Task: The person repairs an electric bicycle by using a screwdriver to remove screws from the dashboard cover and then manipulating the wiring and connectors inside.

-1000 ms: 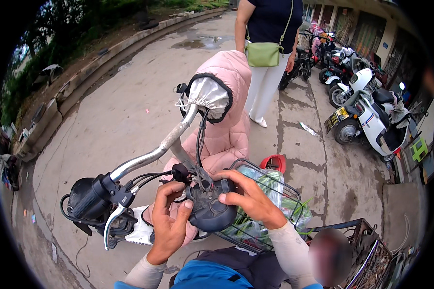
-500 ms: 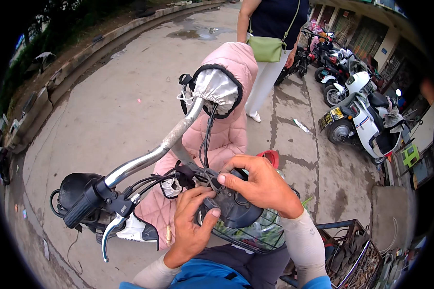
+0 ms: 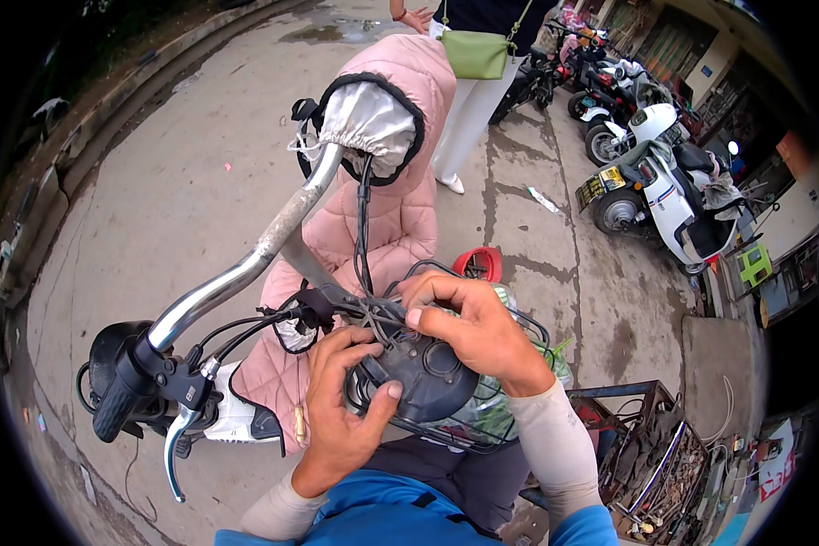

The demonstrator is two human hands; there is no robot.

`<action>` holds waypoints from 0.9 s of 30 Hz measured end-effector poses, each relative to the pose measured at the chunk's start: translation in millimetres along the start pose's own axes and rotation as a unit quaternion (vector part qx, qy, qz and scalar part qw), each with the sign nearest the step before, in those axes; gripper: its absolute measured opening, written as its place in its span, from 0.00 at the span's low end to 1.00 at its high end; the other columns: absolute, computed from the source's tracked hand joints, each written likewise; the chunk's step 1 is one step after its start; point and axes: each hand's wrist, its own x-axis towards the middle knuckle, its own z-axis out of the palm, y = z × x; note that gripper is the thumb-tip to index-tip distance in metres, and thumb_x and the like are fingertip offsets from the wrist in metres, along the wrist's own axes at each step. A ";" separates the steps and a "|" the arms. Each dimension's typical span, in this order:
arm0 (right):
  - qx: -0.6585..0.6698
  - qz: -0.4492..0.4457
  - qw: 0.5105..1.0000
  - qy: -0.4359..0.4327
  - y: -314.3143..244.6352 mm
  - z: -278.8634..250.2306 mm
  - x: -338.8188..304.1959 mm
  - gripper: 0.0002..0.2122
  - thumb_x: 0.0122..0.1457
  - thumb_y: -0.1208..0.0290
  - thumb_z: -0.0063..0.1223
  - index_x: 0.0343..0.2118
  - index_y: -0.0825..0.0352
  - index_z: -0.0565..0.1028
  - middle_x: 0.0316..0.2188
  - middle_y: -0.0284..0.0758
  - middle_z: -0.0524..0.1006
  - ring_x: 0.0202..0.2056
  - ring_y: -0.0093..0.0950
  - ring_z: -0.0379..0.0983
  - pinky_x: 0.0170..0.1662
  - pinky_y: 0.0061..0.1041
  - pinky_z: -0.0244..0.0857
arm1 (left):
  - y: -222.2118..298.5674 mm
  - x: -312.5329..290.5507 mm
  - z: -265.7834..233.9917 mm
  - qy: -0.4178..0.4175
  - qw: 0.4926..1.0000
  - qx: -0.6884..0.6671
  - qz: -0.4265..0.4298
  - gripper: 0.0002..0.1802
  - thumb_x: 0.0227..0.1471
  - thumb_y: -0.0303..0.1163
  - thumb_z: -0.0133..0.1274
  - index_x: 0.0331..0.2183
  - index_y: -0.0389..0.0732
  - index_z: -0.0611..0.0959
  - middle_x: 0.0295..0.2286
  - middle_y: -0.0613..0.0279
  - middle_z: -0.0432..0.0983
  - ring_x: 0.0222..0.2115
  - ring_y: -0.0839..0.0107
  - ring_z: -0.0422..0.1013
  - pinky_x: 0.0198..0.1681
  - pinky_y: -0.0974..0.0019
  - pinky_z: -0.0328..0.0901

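In front of me is a two-wheeler's bare metal handlebar (image 3: 237, 266), with a black grip (image 3: 123, 400) and a silver brake lever (image 3: 176, 460) at its left end. Below the bar's middle lies a dark, rounded plastic housing (image 3: 439, 391) with cables around it. My left hand (image 3: 338, 414) is at the housing's left edge, thumb and fingers closed round a small black block (image 3: 373, 369). Across the housing's top, my right hand (image 3: 487, 332) pinches among thin dark cables (image 3: 373, 318); its fingertips partly hide them. A pink quilted wind guard (image 3: 400, 214) hangs beyond the bar.
Under the housing is a black wire basket (image 3: 469, 441) with green stuff in plastic. A red bowl-like container (image 3: 479, 264) is beyond it. Someone with a green bag (image 3: 474, 55) stands ahead. At right are parked scooters (image 3: 678, 200) and a metal-framed bin of scrap (image 3: 651, 460).
The view has shifted, so the whole scene sits further left and higher. Both hands keep nearly the same grip at the housing. The standing person's hand has lifted and spread outward.
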 end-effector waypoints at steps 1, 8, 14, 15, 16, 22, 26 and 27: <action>0.000 0.001 1.000 0.000 -0.1 1.1 -0.5 0.08 0.62 0.71 0.60 0.34 0.73 0.81 0.33 0.34 0.79 0.39 0.24 0.73 0.45 0.25 0.65 | -0.2 0.0 0.2 0.000 1.000 0.000 -0.001 0.23 0.53 0.29 0.63 0.50 0.32 0.79 0.54 0.49 0.70 0.59 0.57 0.65 0.66 0.57 0.56; -0.115 -0.024 0.991 0.066 -7.3 5.1 -5.9 0.08 0.64 0.71 0.62 0.36 0.72 0.82 0.31 0.34 0.78 0.34 0.21 0.74 0.37 0.24 0.65 | 2.8 0.2 3.1 0.023 0.999 -0.029 -0.002 0.21 0.53 0.28 0.64 0.48 0.32 0.79 0.50 0.47 0.73 0.55 0.53 0.67 0.63 0.53 0.58; -0.046 0.006 0.999 0.021 -4.8 -2.1 -2.2 0.08 0.66 0.74 0.59 0.38 0.75 0.82 0.43 0.38 0.82 0.50 0.28 0.77 0.55 0.28 0.68 | 1.9 -0.2 2.2 0.026 0.998 -0.051 0.013 0.20 0.53 0.27 0.62 0.48 0.30 0.80 0.50 0.48 0.73 0.55 0.55 0.67 0.64 0.55 0.58; -0.022 -0.002 1.000 0.016 -1.9 -2.6 -1.8 0.08 0.67 0.73 0.59 0.37 0.75 0.82 0.43 0.38 0.81 0.51 0.28 0.76 0.56 0.28 0.67 | 1.9 -0.4 1.9 0.024 0.998 -0.048 0.015 0.20 0.54 0.26 0.62 0.48 0.30 0.80 0.50 0.48 0.73 0.55 0.55 0.67 0.64 0.55 0.58; -0.021 -0.002 1.000 0.016 -1.9 -1.7 -1.7 0.08 0.67 0.73 0.59 0.37 0.75 0.82 0.43 0.38 0.81 0.51 0.28 0.76 0.56 0.28 0.67 | 1.2 -0.6 1.9 0.024 0.998 -0.048 0.014 0.20 0.54 0.26 0.62 0.48 0.30 0.80 0.50 0.48 0.73 0.55 0.55 0.67 0.64 0.55 0.58; 0.027 0.018 0.999 0.013 -1.2 0.9 0.2 0.11 0.69 0.68 0.58 0.38 0.73 0.81 0.34 0.29 0.78 0.38 0.16 0.71 0.43 0.21 0.66 | -2.3 -1.9 1.3 0.031 0.996 -0.081 0.012 0.20 0.55 0.26 0.61 0.49 0.29 0.80 0.51 0.48 0.73 0.56 0.57 0.66 0.65 0.55 0.57; 0.023 0.020 0.999 0.015 -1.4 -1.6 0.1 0.11 0.69 0.67 0.57 0.37 0.73 0.81 0.35 0.30 0.78 0.39 0.16 0.72 0.44 0.22 0.66 | -8.6 -3.6 1.5 0.056 0.987 -0.151 -0.011 0.22 0.57 0.26 0.59 0.52 0.29 0.78 0.54 0.47 0.71 0.60 0.57 0.65 0.67 0.54 0.56; 0.020 0.015 1.000 0.014 -0.9 -0.7 0.9 0.11 0.70 0.67 0.57 0.37 0.73 0.81 0.36 0.30 0.78 0.39 0.17 0.72 0.44 0.22 0.66 | -9.8 -4.1 -0.2 0.056 0.985 -0.160 -0.019 0.22 0.58 0.26 0.58 0.53 0.29 0.77 0.55 0.47 0.70 0.61 0.57 0.64 0.68 0.54 0.56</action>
